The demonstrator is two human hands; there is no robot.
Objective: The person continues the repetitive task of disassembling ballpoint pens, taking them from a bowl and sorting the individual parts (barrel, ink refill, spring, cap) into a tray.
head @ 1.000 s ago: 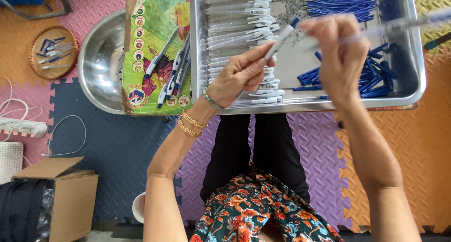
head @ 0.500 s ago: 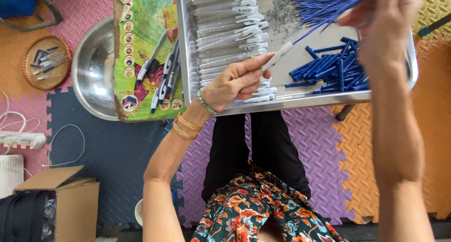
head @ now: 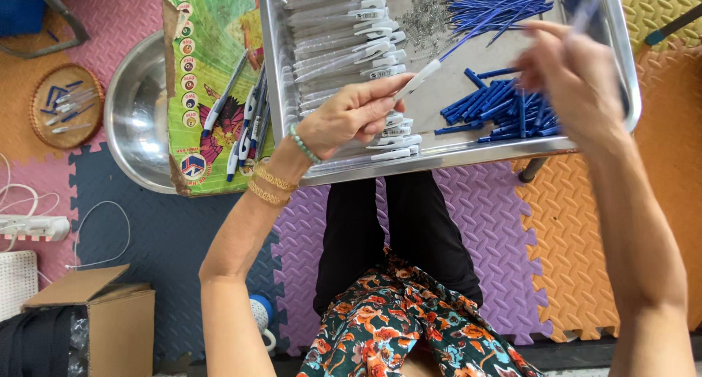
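My left hand (head: 349,118) hovers over the near edge of a metal tray (head: 468,152). It pinches a white pen part with a thin blue refill (head: 439,58) sticking out toward the upper right. My right hand (head: 578,81) is raised over the tray's right side, apart from the left hand. Its fingers are closed on a blurred clear pen barrel (head: 587,8). In the tray lie a stack of clear and white pen barrels (head: 340,26), a bundle of blue refills (head: 501,0) and a heap of short blue pieces (head: 497,106).
A green printed bag (head: 201,33) with a few finished pens (head: 245,125) lies over a steel bowl (head: 131,121) left of the tray. A small round basket (head: 66,106), a power strip (head: 33,227) and a cardboard box (head: 99,315) sit on foam floor mats.
My right hand has pulled away from my left, up and to the right, then dropped a little. The blue refill now shows between them. My left hand has barely shifted.
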